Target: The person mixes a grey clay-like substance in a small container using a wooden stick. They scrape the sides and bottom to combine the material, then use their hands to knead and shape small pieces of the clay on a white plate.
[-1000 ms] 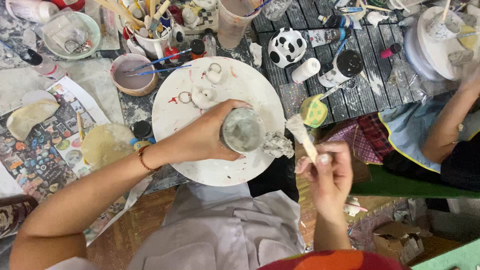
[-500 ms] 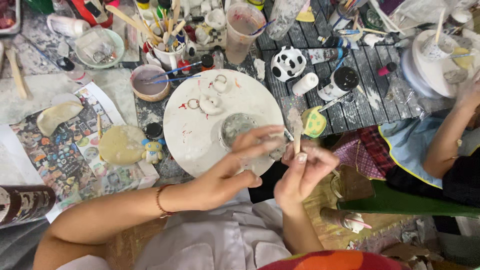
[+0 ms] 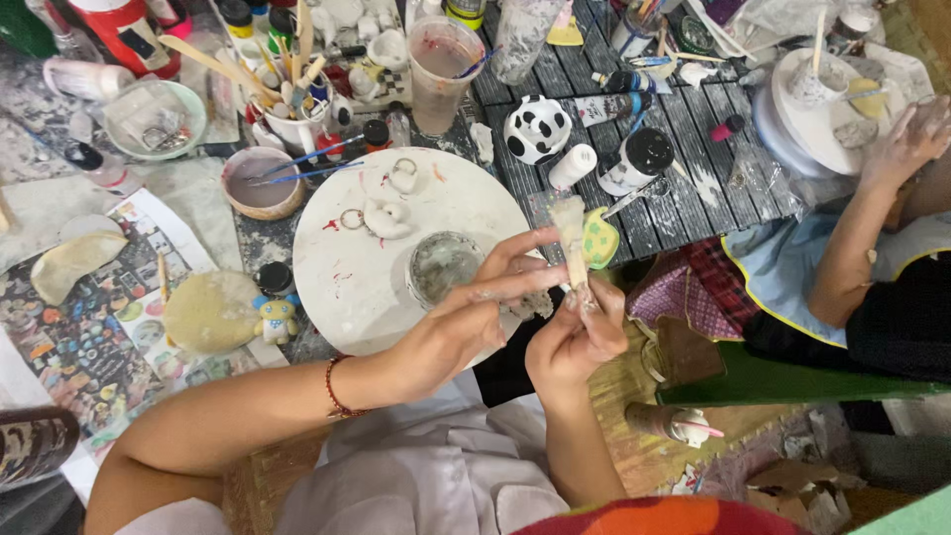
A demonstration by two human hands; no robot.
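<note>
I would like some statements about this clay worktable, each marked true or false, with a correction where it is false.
1. The right hand holds a pale clay strip upright. True.
2. The left hand rests flat on the floor. False: it is raised over the white round board, fingers reaching toward the strip.
3. A cow-spotted pot stands on the dark slatted surface. True.
4. The round board is bare. False: small clay pieces and a glass dish lie on it.
5. Another person's arm is at the right edge. True.
</note>
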